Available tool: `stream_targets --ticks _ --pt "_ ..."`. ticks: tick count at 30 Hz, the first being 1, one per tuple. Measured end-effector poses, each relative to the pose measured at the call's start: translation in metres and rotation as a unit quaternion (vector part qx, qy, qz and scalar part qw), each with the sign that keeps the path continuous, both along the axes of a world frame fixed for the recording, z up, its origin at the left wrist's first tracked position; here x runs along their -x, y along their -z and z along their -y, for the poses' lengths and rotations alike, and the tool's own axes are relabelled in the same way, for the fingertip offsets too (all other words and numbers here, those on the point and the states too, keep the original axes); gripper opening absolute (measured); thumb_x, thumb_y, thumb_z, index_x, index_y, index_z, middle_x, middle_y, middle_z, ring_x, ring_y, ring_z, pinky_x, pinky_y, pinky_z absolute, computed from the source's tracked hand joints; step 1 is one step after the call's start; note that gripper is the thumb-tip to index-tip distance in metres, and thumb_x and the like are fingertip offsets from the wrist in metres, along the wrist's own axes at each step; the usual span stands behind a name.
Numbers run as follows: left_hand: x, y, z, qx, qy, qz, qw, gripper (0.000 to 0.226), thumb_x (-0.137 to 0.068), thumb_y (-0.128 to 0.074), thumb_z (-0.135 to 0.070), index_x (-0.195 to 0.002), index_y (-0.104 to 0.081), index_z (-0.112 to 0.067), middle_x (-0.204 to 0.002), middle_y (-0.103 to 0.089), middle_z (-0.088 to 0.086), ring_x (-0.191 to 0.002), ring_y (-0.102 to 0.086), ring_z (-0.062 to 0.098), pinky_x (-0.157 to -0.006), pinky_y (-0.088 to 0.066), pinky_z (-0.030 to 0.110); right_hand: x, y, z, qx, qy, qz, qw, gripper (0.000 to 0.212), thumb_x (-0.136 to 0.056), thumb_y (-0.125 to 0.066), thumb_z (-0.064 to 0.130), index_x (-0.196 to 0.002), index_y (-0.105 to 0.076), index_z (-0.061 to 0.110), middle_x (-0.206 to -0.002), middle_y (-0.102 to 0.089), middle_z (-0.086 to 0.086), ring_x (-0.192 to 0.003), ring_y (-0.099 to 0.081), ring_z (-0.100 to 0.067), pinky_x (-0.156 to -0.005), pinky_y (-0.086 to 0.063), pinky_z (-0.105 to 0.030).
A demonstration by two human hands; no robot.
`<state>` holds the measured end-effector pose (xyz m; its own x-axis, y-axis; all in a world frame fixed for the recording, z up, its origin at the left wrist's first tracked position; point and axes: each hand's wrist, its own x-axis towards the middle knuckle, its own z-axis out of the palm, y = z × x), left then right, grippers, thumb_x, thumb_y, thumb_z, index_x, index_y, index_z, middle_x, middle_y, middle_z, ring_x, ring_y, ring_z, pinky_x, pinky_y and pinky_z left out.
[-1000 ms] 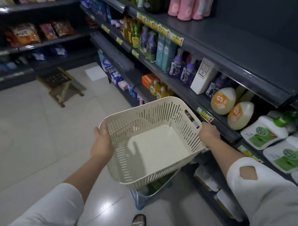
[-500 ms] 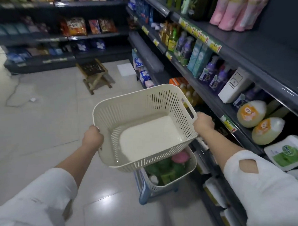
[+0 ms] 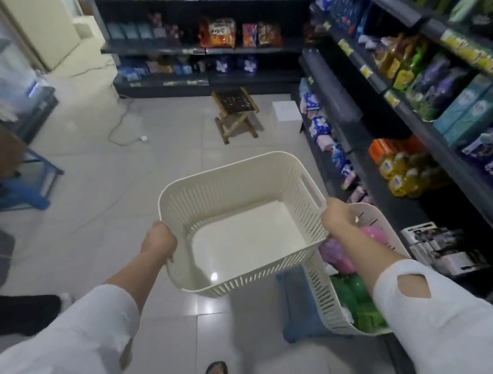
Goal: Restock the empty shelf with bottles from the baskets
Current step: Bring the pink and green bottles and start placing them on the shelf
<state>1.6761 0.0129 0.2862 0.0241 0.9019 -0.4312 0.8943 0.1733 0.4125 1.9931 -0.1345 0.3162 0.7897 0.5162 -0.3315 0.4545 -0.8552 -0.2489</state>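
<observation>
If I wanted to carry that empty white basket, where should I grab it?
Grab the empty cream slotted plastic basket at its two short ends, one hand from each side. A handle slot is cut under the right rim, and the left hand and right hand grip there now.

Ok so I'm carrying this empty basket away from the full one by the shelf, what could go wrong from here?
Two things stand out. A wooden stool and a loose cable lie on the floor ahead; the empty basket, held by your left hand and right hand, may hide them as you near them. Also, your right arm hangs just above the full basket; a careless swing might catch its rim and jostle the bottles.
</observation>
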Motion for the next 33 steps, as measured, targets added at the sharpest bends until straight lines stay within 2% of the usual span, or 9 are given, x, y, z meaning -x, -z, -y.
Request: stream_targets --ticks 2,7,10,15,21,25,28,31,33 --pt "0.012 0.016 -0.007 0.011 -0.006 -0.015 1.0 0.031 -0.087 -0.045 -0.001 -0.117 -0.042 0.004 -0.115 -0.057 0.027 -0.102 -0.059 0.042 -0.075 -0.051 0.04 0.014 0.029 -0.01 -0.01 0.022 -0.026 0.999 0.035 -0.096 -0.035 0.002 -0.123 -0.057 0.003 -0.126 -0.056 -0.023 -0.117 -0.053 -0.039 -0.084 -0.046 -0.038" --pt "0.021 0.087 -0.014 0.053 -0.028 -0.012 0.998 0.04 -0.089 -0.045 0.0 -0.126 -0.032 0.007 -0.124 -0.051 0.03 -0.11 -0.054 0.044 -0.086 -0.047 0.044 0.037 0.116 -0.013 -0.004 0.044 -0.055 0.997 0.031 -0.093 -0.041 0.002 -0.118 -0.059 0.005 -0.121 -0.059 -0.023 -0.11 -0.058 -0.04 -0.091 -0.05 -0.043" --pt "0.021 0.153 -0.012 0.083 -0.055 -0.009 0.995 0.05 -0.09 -0.047 -0.002 -0.134 -0.025 0.008 -0.135 -0.041 0.03 -0.124 -0.044 0.043 -0.1 -0.039 0.044 0.05 0.191 -0.01 -0.001 0.042 -0.066 0.997 0.033 -0.092 -0.039 -0.001 -0.121 -0.056 0.004 -0.122 -0.058 -0.023 -0.113 -0.055 -0.039 -0.091 -0.046 -0.038" --pt "0.031 0.292 0.003 0.131 -0.068 -0.011 0.989 0.07 -0.088 -0.052 -0.007 -0.144 -0.012 0.003 -0.143 -0.029 0.028 -0.13 -0.037 0.044 -0.108 -0.035 0.047 0.077 0.335 0.009 0.025 0.082 -0.112 0.99 0.035 -0.096 -0.038 0.006 -0.127 -0.054 0.009 -0.127 -0.055 -0.021 -0.113 -0.055 -0.036 -0.088 -0.046 -0.036" --pt "0.039 0.445 0.021 0.171 -0.071 0.001 0.983 0.066 -0.085 -0.056 -0.006 -0.139 -0.019 0.005 -0.138 -0.035 0.028 -0.125 -0.042 0.044 -0.104 -0.04 0.048 0.082 0.477 0.022 0.045 0.103 -0.113 0.987 0.03 -0.098 -0.038 0.012 -0.12 -0.058 0.007 -0.122 -0.06 -0.02 -0.112 -0.057 -0.037 -0.093 -0.049 -0.041" --pt "0.033 0.521 0.032 0.18 -0.073 0.002 0.981 0.062 -0.084 -0.055 -0.004 -0.136 -0.022 0.005 -0.137 -0.037 0.028 -0.123 -0.044 0.042 -0.1 -0.042 0.044 0.075 0.55 0.029 0.05 0.123 -0.103 0.986 0.03 -0.099 -0.035 0.011 -0.117 -0.059 0.005 -0.121 -0.059 -0.02 -0.109 -0.057 -0.036 -0.088 -0.046 -0.037" --pt "0.028 0.559 0.039 0.187 -0.068 0.001 0.98 0.059 -0.083 -0.055 -0.002 -0.133 -0.024 0.005 -0.134 -0.039 0.028 -0.119 -0.047 0.042 -0.096 -0.045 0.044 0.074 0.587 0.037 0.066 0.127 -0.117 0.983 0.031 -0.1 -0.034 0.013 -0.117 -0.057 0.004 -0.12 -0.06 -0.018 -0.103 -0.058 -0.033 -0.079 -0.042 -0.032" --pt "0.023 0.578 0.043 0.202 -0.059 0.007 0.977 0.063 -0.084 -0.055 -0.001 -0.136 -0.02 0.005 -0.134 -0.04 0.028 -0.118 -0.048 0.041 -0.095 -0.045 0.043 0.079 0.601 0.04 0.111 0.144 -0.164 0.97 0.035 -0.098 -0.039 0.009 -0.131 -0.044 0.001 -0.127 -0.054 -0.022 -0.11 -0.056 -0.036 -0.088 -0.048 -0.039" --pt "0.02 0.576 0.046 0.216 -0.051 0.005 0.975 0.069 -0.085 -0.057 -0.003 -0.14 -0.016 0.004 -0.135 -0.039 0.028 -0.119 -0.048 0.041 -0.096 -0.045 0.043 0.083 0.596 0.042 0.137 0.144 -0.195 0.96 0.045 -0.095 -0.044 0.009 -0.138 -0.034 0.0 -0.13 -0.051 -0.022 -0.115 -0.054 -0.036 -0.087 -0.048 -0.038"
